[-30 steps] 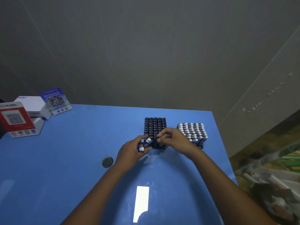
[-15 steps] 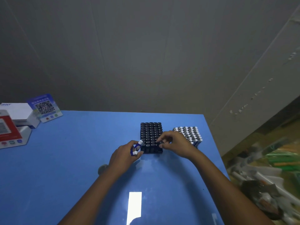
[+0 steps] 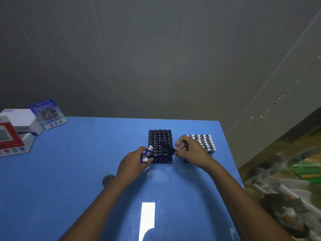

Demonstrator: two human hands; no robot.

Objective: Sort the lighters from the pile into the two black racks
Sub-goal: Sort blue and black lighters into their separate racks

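While right hand (image 3: 189, 152) pinches black lighter (image 3: 167, 146), tilted over rack (image 3: 160, 145).

A blue table (image 3: 69, 180) fills the near scene, its glossy top catching a bright rectangular glare (image 3: 148, 218) of overhead light near the front edge. Behind it rises a dim grey panelled wall (image 3: 139, 58) with faint vertical seams. On the right a paler wall (image 3: 278, 101) slants away, and below it lies blurred clutter (image 3: 286, 188) in green and white.
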